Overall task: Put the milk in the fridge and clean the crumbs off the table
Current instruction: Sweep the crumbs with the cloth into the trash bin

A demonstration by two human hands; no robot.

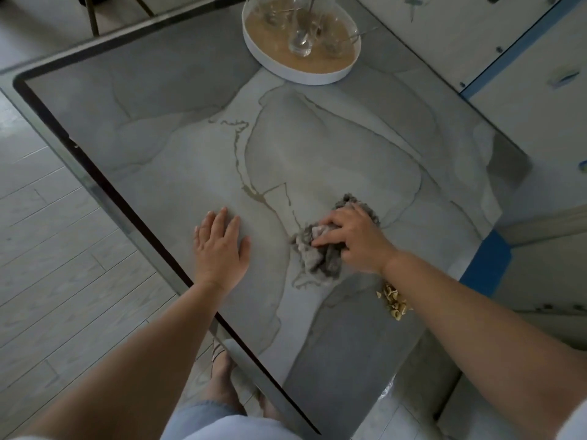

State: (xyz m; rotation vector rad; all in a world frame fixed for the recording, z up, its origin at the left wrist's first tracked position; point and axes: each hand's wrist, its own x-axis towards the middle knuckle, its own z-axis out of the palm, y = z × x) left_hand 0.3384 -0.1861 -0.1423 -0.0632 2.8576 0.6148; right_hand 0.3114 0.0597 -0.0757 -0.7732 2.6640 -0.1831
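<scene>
Right grip (355,239) clamped on grey cloth (320,260), on marbled surface (178,147) | left grip (220,246) lay flat, fingers straight | crumbs (394,301) heaped beside right forearm | white tray (305,78) of glasses (300,42) stood at far edge

I see the desk (178,160) in a marble pattern: cloudy patches of lighter and darker grey, cut by thin tan veins, with a near-black edge. The cloth (320,258) is mottled grey with paler spots. The crumbs (394,301) are yellowish tan. The tray (305,77) has a white rim and a sandy beige base, and the glasses (301,39) are clear. The floor (47,217) is pale grey planking. A blue strip (490,258) borders off-white panels (536,103). The shorts (222,420) are light blue denim.
</scene>
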